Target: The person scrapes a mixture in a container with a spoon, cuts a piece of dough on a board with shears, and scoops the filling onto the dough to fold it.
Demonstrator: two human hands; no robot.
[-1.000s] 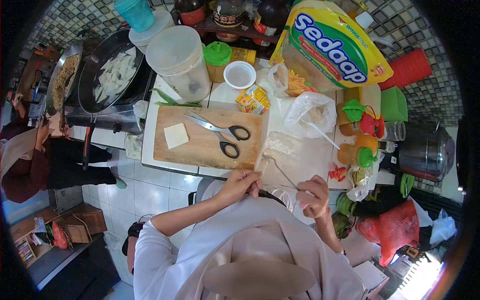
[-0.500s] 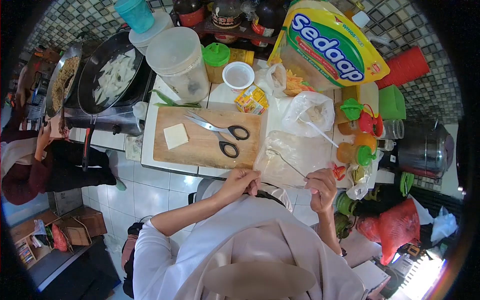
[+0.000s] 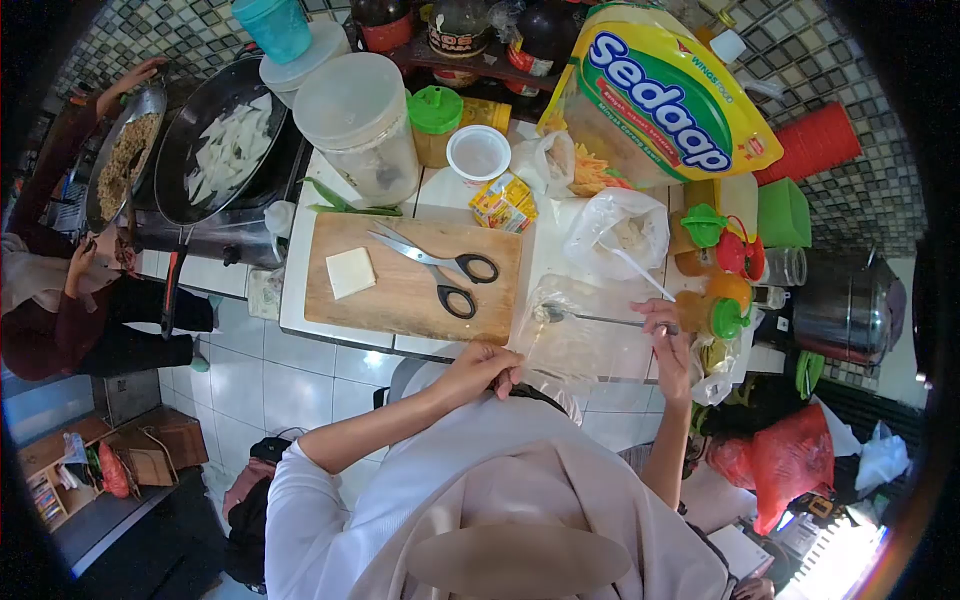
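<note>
My right hand (image 3: 668,335) grips the handle of a metal spoon (image 3: 605,319), whose bowl rests over a clear plastic bag (image 3: 570,350) on the counter. My left hand (image 3: 485,370) is closed at the counter's front edge, by the bag's left side; its fingers seem to pinch the bag's edge, though the contact is hard to make out. Behind it, a wooden board (image 3: 400,318) bears a white square piece (image 3: 350,273) and black-handled scissors (image 3: 457,266). A white plastic bag (image 3: 600,225) with a white spoon in it stands open behind the clear bag.
At the left, another person (image 3: 60,320) stands by the stove with a pan of brown food (image 3: 125,170). A black pan (image 3: 192,215) holds white slices. Tubs (image 3: 355,120), a yellow Sedaap pouch (image 3: 690,85) and jars (image 3: 728,318) line the counter.
My right hand has moved right and up, and the spoon now lies nearly level. My left hand has hardly moved. The other person has reached an arm up past the brown food's pan.
</note>
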